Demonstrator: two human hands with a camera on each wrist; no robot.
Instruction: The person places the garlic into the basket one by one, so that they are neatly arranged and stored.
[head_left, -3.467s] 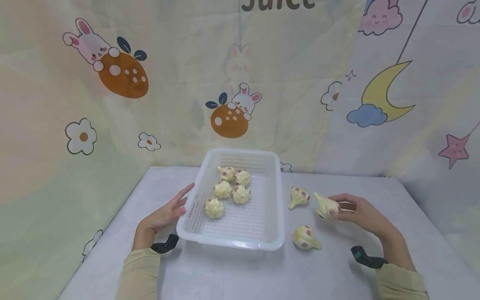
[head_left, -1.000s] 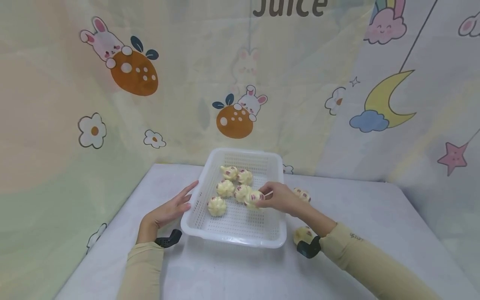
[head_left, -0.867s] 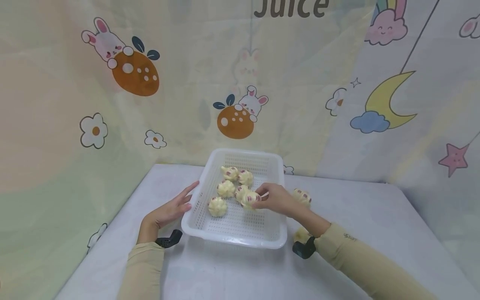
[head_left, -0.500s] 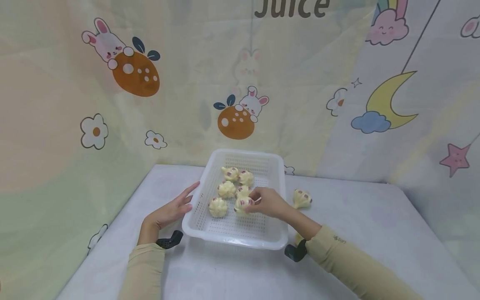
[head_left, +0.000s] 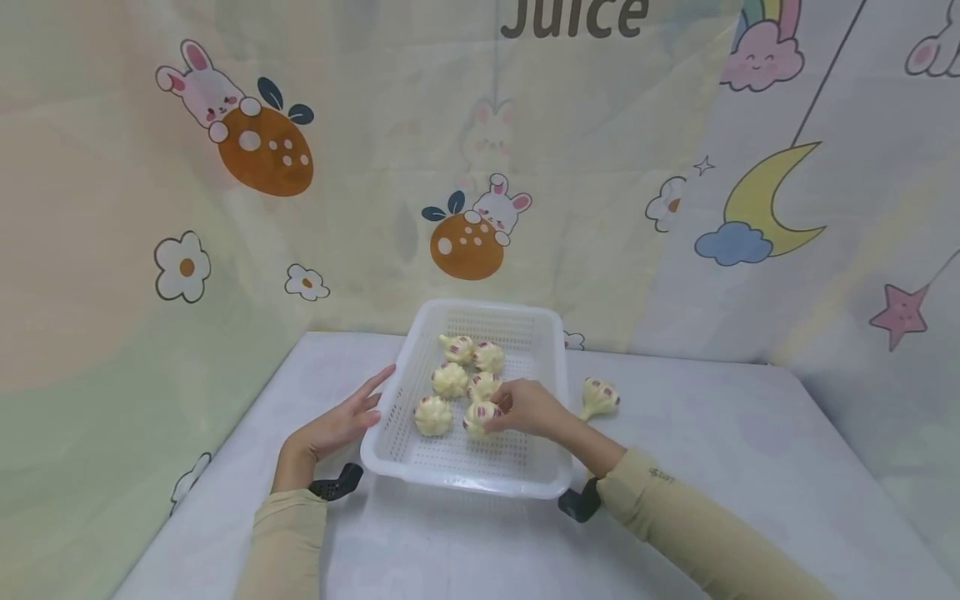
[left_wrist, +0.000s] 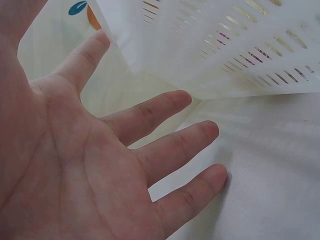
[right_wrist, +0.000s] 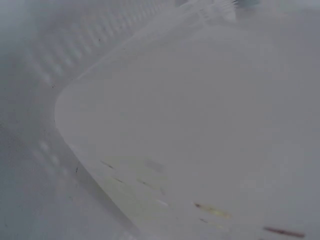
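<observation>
A white plastic basket (head_left: 517, 454) stands on the table with several garlic bulbs (head_left: 450, 379) inside, pale with purple marks. My right hand (head_left: 528, 408) reaches over its right rim and pinches one garlic bulb (head_left: 481, 420), low in the basket beside the others. Whether that bulb touches the bottom, I cannot tell. At the left rim, my left hand (head_left: 341, 425) has its fingers spread, fingertips against the outer wall; the left wrist view shows its bare palm (left_wrist: 75, 155) beside the slotted wall (left_wrist: 225, 45). The right wrist view holds only blurred basket wall (right_wrist: 175, 110).
To the right of the basket another garlic bulb (head_left: 600, 397) lies on the white-covered table (head_left: 712, 467). A further one is nearly hidden behind the right wrist. A patterned cloth (head_left: 360, 167) hangs close behind the basket.
My right hand has carried the garlic bulb from the table at the right into the basket, then slightly left and toward me. The left hand has stayed at the rim.
</observation>
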